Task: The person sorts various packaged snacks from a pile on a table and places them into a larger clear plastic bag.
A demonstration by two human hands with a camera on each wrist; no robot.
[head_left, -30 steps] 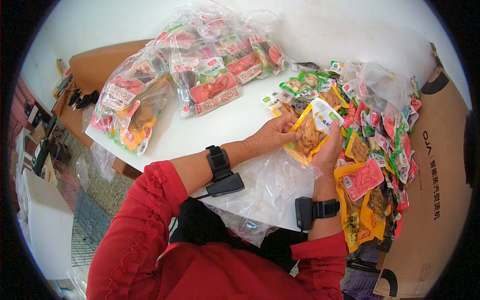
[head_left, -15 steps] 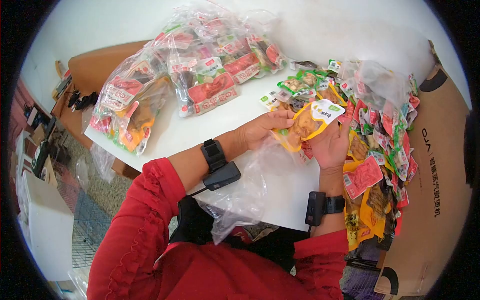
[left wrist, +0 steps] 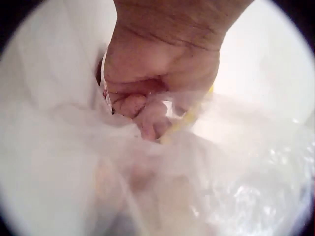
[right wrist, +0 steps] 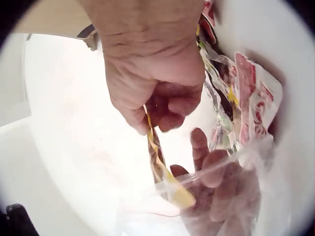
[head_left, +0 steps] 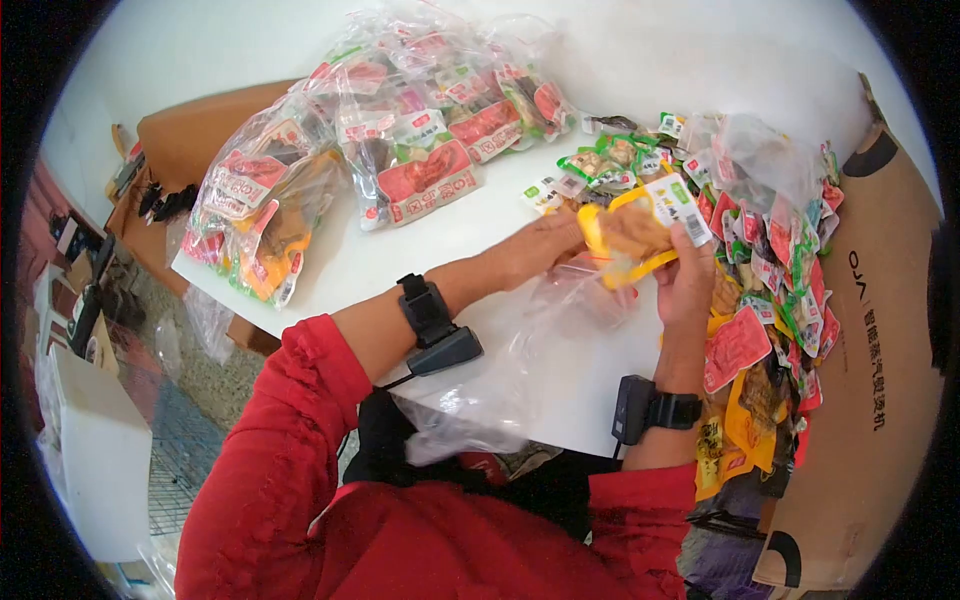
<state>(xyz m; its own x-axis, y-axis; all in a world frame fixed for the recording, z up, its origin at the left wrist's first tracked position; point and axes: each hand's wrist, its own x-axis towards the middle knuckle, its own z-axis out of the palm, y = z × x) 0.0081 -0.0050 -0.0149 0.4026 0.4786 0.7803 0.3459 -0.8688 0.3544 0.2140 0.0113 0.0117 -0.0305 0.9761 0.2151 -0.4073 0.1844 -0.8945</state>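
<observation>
Pinching the white label end of a yellow-edged food packet (head_left: 632, 235), the right hand (head_left: 690, 278) has its thumb across the label. Half a second ago that hand was spread palm up under the packet, its fingers straight; now they are bent round its edge. The packet has turned too: the label slopes down to the right and a barcode shows on it. It is held above the white tabletop (head_left: 565, 400), between the hands, its far end by the left hand (head_left: 540, 248).

A loose clear bag (head_left: 480, 375) trails from the left hand to the tabletop's near edge, its lower end slightly higher than before. Film and blur cover the left fingers, which look loosely bent; I cannot tell whether they grip anything. The heap of small packets (head_left: 780, 240) on the right and the filled bags (head_left: 425, 170) behind look unchanged.
</observation>
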